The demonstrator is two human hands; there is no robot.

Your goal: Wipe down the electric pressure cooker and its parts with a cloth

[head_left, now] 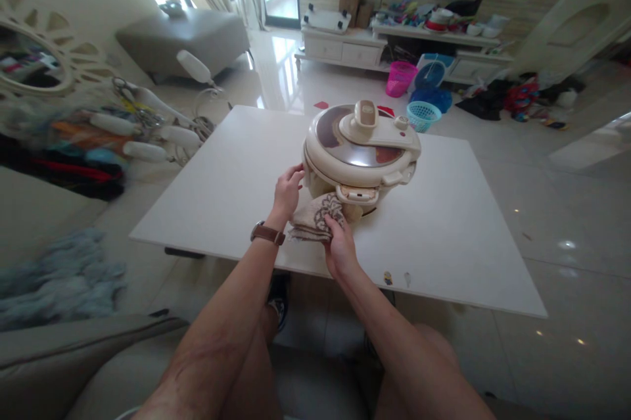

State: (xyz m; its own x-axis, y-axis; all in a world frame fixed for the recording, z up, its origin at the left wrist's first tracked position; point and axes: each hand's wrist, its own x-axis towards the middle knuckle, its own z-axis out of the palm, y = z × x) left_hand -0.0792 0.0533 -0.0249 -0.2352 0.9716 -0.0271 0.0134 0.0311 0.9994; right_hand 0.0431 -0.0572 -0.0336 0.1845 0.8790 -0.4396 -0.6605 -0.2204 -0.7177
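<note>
In the head view, the big cream cooker (362, 160) stands on the white table (197, 190). The left hand (288, 193) is open, fingers a bit bent, at the cooker's left side. The right hand (342, 249) grips a folded cloth (309, 217) by the cooker's front. Two little stickers (388, 278) are nearer the person than the cooker.

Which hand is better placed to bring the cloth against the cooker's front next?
Probably the right hand: it holds the folded cloth near the front of the cooker, while the left hand is at the cooker's side.
</note>
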